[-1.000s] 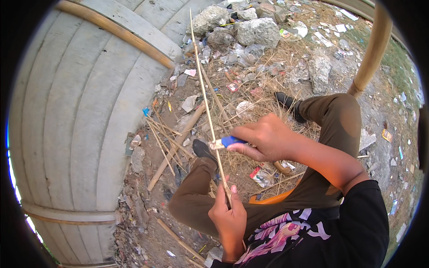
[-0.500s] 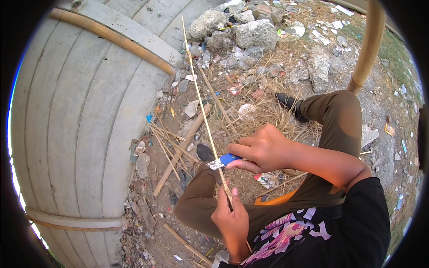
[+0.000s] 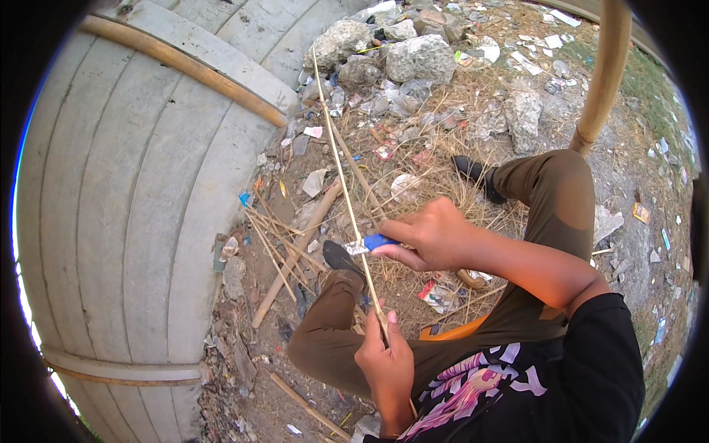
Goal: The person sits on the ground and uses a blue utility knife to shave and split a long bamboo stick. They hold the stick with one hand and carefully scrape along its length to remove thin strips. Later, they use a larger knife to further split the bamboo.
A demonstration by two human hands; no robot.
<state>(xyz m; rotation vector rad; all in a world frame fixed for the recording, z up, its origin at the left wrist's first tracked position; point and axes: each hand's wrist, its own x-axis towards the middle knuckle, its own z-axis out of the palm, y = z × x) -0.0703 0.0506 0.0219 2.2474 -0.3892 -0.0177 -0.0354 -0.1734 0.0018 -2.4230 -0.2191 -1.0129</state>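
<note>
The left hand (image 3: 385, 362) is gripping a long, thin, pale bamboo splint (image 3: 347, 199) near its lower end, with the fingers closed around the strip and the thumb lying along it. The splint is running up and away from the body, its far tip reaching toward the grey rocks (image 3: 417, 55) at the top of the view. The right hand (image 3: 432, 236) is closed around a small knife with a blue handle and a short silver blade (image 3: 368, 244), and the blade is meeting the splint partway along its length, above the left hand. Both hands are fully closed on what they are holding; no gap is showing between fingers and object. The person is sitting with knees bent in brown trousers (image 3: 550, 199), beside a curved grey concrete wall (image 3: 140, 207). Several similar thin bamboo sticks (image 3: 277, 244) are lying on the dirt just beside the wall, and dry straw and shavings (image 3: 413, 184) are covering the ground between the legs. Judging by the blade position, the shaving of this splint appears to be in mid-course: the section from the blade to the far tip is looking slim and even, while the state of the portion inside the left hand cannot be determined. The sticks on the ground suggest that other pieces are either finished or awaiting work; which applies cannot be told.
</note>
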